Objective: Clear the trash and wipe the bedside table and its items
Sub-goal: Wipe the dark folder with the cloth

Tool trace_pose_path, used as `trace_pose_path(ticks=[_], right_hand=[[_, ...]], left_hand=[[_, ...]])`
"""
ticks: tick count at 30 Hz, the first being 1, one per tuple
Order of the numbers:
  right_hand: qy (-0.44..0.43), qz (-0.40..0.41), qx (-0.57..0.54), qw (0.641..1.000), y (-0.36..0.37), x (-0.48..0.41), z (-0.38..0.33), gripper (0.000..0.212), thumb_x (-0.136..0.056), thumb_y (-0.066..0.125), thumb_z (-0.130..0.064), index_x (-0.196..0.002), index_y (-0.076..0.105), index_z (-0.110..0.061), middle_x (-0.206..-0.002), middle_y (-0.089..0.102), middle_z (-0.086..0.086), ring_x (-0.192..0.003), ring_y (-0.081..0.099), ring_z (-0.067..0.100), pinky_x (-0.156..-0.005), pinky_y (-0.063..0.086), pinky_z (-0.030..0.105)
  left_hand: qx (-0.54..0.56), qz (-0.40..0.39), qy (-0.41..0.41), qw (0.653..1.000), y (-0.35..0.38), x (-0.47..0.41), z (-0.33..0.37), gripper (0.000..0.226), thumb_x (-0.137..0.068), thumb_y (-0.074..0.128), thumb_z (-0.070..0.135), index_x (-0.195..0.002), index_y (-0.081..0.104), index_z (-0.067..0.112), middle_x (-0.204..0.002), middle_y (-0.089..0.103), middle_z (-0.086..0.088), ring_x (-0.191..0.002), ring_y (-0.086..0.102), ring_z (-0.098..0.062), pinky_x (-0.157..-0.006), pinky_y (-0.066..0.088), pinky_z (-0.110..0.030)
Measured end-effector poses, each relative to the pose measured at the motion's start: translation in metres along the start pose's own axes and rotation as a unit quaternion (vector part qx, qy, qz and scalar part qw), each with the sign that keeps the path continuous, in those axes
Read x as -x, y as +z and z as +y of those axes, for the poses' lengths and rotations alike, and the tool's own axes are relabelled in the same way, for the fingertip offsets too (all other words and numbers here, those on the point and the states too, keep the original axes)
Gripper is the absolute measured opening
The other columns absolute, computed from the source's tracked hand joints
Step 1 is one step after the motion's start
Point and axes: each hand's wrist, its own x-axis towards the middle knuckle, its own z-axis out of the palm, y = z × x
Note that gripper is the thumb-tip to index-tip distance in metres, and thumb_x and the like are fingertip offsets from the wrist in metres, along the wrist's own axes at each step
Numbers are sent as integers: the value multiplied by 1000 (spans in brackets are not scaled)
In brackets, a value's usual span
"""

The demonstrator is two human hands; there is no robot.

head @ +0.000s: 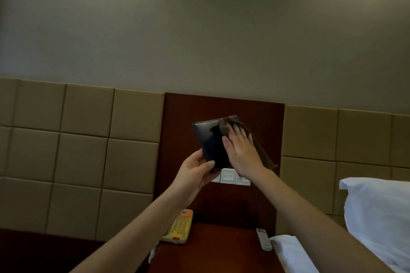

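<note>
I hold a flat black leather-look tray (208,137) up in the air, tilted, in front of the dark wood panel. My left hand (195,173) grips its lower corner, thumb on the front face. My right hand (243,150) lies flat with straight fingers on a brown cloth (261,150), pressing it against the tray's right half. The cloth hangs down past the tray's right edge. Below, the dark wooden bedside table (217,248) carries a yellow telephone (178,228) at its left and a white remote control (264,239) at its right edge.
White wall switches (228,176) sit on the wood panel just behind my hands. A padded beige headboard (84,150) spans both sides. A white pillow (377,217) and white bedding (290,250) lie close to the table's right side.
</note>
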Motion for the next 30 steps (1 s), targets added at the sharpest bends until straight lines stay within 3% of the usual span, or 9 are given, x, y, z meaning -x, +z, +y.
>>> trace_pose_path(ticks=[4,8,13,16,20,23,27,30], right_hand=[[-37,-25,-85,995,2,15,-39,72,-89,2,-59,-153,15,-27,-161,6,-3,-148,-2,12,-112,-9,28],[-118,-70,-87,987,8,29,-70,60,-96,8,-54,-152,16,-31,-161,6,-7,-147,-3,7,-110,-10,23],[-48,-3,-41,998,-16,-8,-35,59,-100,13,-52,-153,15,-29,-162,8,-2,-148,2,14,-120,-1,37],[-15,28,-49,998,-25,-9,-34,58,-101,16,-50,-154,15,-27,-162,8,0,-148,2,18,-118,-1,36],[-103,-2,-51,993,-24,19,-68,53,-102,19,-47,-152,17,-30,-161,8,-6,-148,1,12,-111,-6,25],[-148,-34,-60,987,-22,17,-69,51,-103,24,-43,-152,20,-29,-160,13,-8,-147,4,6,-112,-4,21],[-65,19,-60,996,-36,-11,-30,53,-103,23,-44,-152,23,-25,-158,24,-4,-146,17,12,-121,10,40],[-26,39,0,999,-33,-9,-20,52,-104,23,-40,-153,19,-24,-159,19,-3,-147,13,13,-119,1,37]], left_hand=[[3,6,2,1000,-4,-3,5,32,-96,42,-4,-116,58,15,-114,68,-10,-104,66,-20,-81,57,-29],[21,25,6,999,-10,0,11,29,-96,43,2,-122,55,10,-113,67,-11,-101,68,-21,-75,57,-29],[3,11,16,1000,-5,-2,13,36,-96,42,-3,-126,54,14,-118,66,-9,-109,64,-23,-91,54,-35],[-13,-4,21,1000,5,-3,13,35,-96,44,-3,-125,54,15,-118,67,-8,-110,64,-22,-93,53,-34],[6,-6,42,999,11,-2,13,32,-95,43,-3,-124,54,7,-105,70,-7,-95,69,-18,-73,56,-26],[36,1,42,998,12,-1,12,30,-96,40,-3,-118,57,10,-104,71,-8,-96,69,-20,-71,56,-27],[41,18,29,999,14,-3,8,35,-96,42,-4,-126,54,8,-114,68,-11,-105,67,-24,-82,57,-31],[37,9,24,999,21,-4,6,35,-96,42,-5,-125,54,10,-115,68,-11,-107,66,-23,-85,56,-31]])
